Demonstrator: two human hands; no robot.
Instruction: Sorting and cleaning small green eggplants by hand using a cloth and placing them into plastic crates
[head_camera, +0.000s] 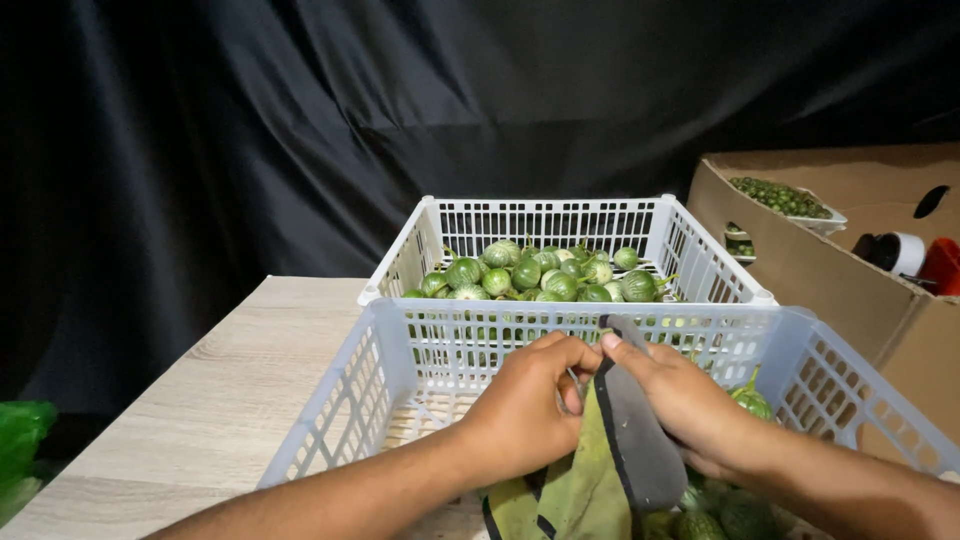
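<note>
Both grips pinch the top of a green and grey bag: left hand and right hand meet over the near crate at the tabletop's near edge. Opening step, I'd say; next, spread the mouth gently. Small round eggplants fill the far crate.

Black cloth drapes the whole wall from nine to three o'clock. A pale wood-grain table stands below, dimly lit from above.
</note>
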